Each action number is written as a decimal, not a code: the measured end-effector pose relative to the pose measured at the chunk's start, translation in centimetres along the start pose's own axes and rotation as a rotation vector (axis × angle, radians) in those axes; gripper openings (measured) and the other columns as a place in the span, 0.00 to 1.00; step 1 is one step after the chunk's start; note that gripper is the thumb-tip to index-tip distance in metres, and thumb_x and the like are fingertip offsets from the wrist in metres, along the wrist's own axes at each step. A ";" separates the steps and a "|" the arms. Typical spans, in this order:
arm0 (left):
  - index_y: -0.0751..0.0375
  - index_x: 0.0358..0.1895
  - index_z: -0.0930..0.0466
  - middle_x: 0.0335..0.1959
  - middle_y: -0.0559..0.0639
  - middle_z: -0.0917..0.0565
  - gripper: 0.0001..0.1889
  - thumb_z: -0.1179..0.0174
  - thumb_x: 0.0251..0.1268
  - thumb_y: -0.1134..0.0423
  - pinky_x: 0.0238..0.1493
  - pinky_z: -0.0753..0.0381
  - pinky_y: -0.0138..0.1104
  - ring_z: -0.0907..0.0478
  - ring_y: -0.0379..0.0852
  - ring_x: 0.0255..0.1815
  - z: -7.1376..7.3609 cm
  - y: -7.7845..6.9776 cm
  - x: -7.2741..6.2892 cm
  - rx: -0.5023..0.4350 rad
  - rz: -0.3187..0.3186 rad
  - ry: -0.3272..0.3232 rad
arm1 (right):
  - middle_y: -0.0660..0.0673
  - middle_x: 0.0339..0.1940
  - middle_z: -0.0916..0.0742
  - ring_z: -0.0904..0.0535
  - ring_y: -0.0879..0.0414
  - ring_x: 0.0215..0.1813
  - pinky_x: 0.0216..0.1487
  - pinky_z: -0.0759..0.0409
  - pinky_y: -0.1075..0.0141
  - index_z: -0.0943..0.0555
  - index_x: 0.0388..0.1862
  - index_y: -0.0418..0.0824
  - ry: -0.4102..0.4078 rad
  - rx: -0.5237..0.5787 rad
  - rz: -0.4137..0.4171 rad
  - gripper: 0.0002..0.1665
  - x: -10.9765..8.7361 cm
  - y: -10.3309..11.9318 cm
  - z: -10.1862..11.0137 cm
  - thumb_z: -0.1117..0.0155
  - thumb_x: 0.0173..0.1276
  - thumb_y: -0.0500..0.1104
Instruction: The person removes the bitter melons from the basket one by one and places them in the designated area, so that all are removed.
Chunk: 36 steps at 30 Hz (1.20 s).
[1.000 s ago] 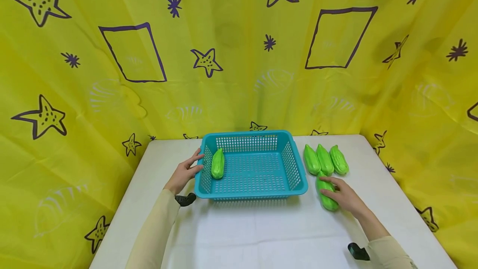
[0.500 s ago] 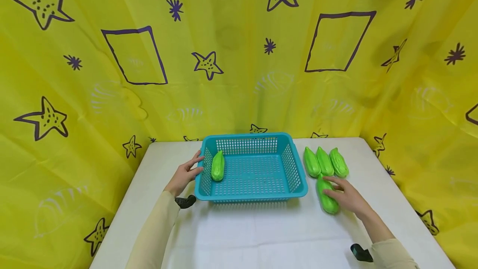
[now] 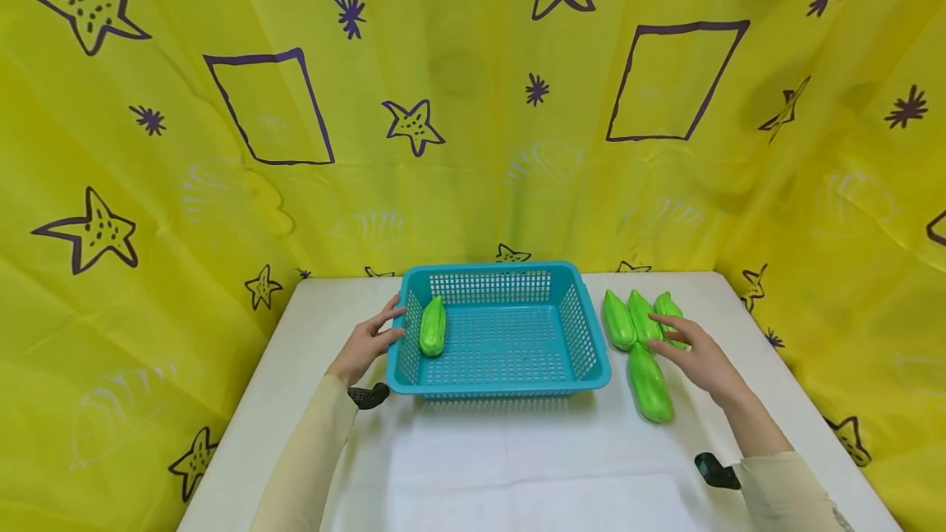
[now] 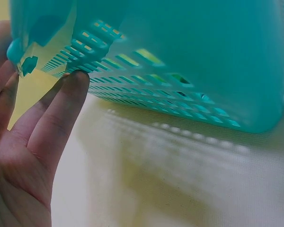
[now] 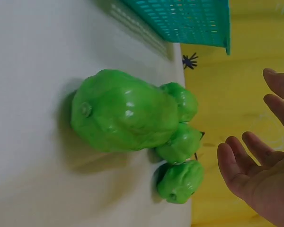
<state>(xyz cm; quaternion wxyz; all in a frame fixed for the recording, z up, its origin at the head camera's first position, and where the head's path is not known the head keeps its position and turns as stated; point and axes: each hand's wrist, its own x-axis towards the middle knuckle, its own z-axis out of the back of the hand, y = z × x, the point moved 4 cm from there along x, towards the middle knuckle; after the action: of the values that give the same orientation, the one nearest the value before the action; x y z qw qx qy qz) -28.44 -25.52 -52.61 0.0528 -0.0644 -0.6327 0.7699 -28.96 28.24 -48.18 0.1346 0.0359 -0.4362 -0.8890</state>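
Note:
In the head view, a turquoise plastic basket (image 3: 491, 389) with latticed walls stands on the white table. My left hand (image 3: 367, 346) touches its left side, the fingers nearly straight; in the left wrist view a fingertip (image 4: 78, 80) meets the latticed wall. One green gourd-like vegetable (image 3: 433, 327) lies inside, along the left wall. To the basket's right, a larger green gourd (image 3: 650, 388) rests in front of a row of three smaller ones (image 3: 618, 320). Above these, my right hand (image 3: 698, 360) hovers with fingers spread, holding nothing, and partly hides the rightmost one.
A yellow curtain (image 3: 451, 204) with dark star drawings encloses the back and both sides of the table (image 3: 510, 466). A black wrist-worn piece (image 3: 715, 471) juts out from the right sleeve, and another (image 3: 369, 396) from the left one.
My right hand has let go of the front gourd and risen away from it, toward the row behind. The left hand and the basket stay in place.

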 end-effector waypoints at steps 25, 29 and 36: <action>0.57 0.74 0.36 0.78 0.35 0.49 0.30 0.42 0.72 0.58 0.66 0.33 0.57 0.55 0.50 0.79 -0.1 -0.4 -0.1 0.000 0.014 -0.004 | 0.34 0.76 0.39 0.43 0.33 0.74 0.66 0.38 0.35 0.41 0.77 0.41 0.103 0.208 0.002 0.41 7.8 8.9 -3.6 0.39 0.71 0.54; 0.56 0.74 0.36 0.78 0.33 0.49 0.29 0.42 0.72 0.58 0.66 0.33 0.57 0.55 0.50 0.79 -0.1 -0.2 -0.1 0.004 0.014 -0.002 | 0.34 0.76 0.39 0.43 0.34 0.74 0.67 0.39 0.35 0.41 0.77 0.41 0.115 0.236 -0.003 0.42 8.3 9.1 -4.3 0.39 0.71 0.54; 0.53 0.73 0.35 0.78 0.33 0.49 0.30 0.41 0.70 0.55 0.66 0.33 0.56 0.55 0.50 0.79 0.0 0.0 0.0 -0.001 0.016 -0.005 | 0.32 0.74 0.36 0.41 0.36 0.73 0.67 0.39 0.36 0.41 0.78 0.45 0.115 0.264 -0.020 0.42 8.7 10.0 -5.0 0.38 0.70 0.56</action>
<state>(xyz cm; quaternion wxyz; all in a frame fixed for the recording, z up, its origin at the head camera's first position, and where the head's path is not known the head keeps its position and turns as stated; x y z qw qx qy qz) -28.45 -25.53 -52.61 0.0449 -0.0676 -0.6327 0.7702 -34.30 16.25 -42.96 0.1444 0.1086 -0.5404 -0.8218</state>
